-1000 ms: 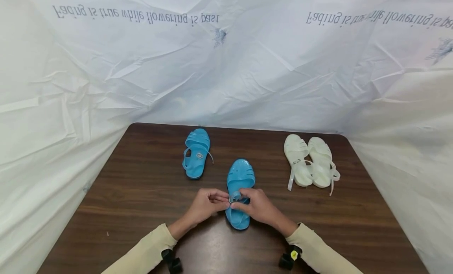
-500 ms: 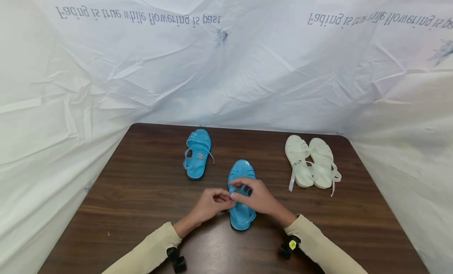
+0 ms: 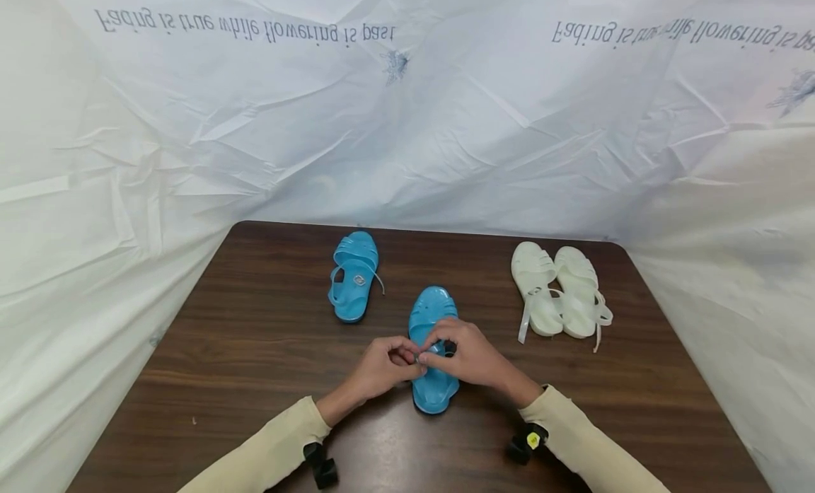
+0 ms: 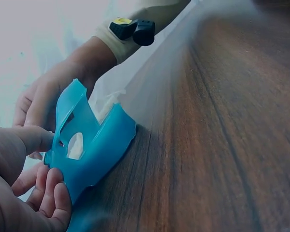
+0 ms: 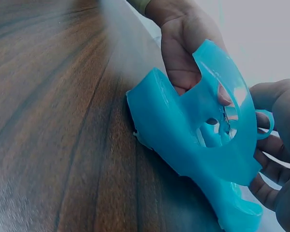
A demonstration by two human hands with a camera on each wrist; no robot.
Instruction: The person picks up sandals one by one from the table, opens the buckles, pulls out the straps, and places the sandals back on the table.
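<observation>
A blue jelly sandal (image 3: 434, 303) lies on the table, toe pointing away, with both hands over its middle. At its left side my left hand (image 3: 378, 369) pinches the strap near a small metal buckle (image 5: 230, 117). My right hand (image 3: 471, 355) reaches across from the right, thumb and index finger pinching the thin ankle strap close to the left fingertips. In the right wrist view part of that strap (image 5: 269, 126) loops out between the right fingers. The left wrist view shows the heel part (image 4: 99, 154) upright, the left thumb and fingers at its side. The strap's tip is hidden by the fingers.
The second blue sandal (image 3: 355, 277) lies at the back left with its strap loose. A pair of white sandals (image 3: 554, 291) lies at the back right, straps undone. Behind the brown table (image 3: 255, 323) hangs a white printed sheet (image 3: 407, 146).
The strap loop that stood up between the hands has come down out of sight. My right fingers lifted apart, then closed together near the left fingertips. The sandal's heel has shifted slightly right.
</observation>
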